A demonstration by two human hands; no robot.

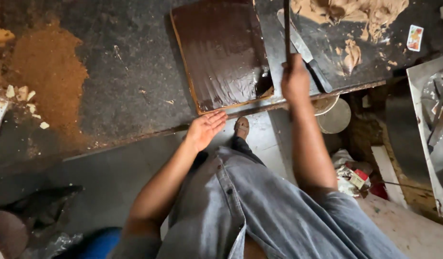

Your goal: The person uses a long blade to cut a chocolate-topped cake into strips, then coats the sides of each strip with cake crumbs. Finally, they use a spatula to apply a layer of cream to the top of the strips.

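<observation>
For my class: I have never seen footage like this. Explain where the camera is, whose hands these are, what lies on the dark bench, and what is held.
There is one picture, taken by a camera worn on a person's head, looking down past a grey shirt. No machine is involved: both hands are that person's own. The right hand grips a thin dark rod standing upright. The open left hand rests at the bench edge, just below a brown-coated board. On the dark workbench also lie a knife, a heap of orange-brown powder and a pale doughy mass. A sandalled foot shows on the floor below.
</observation>
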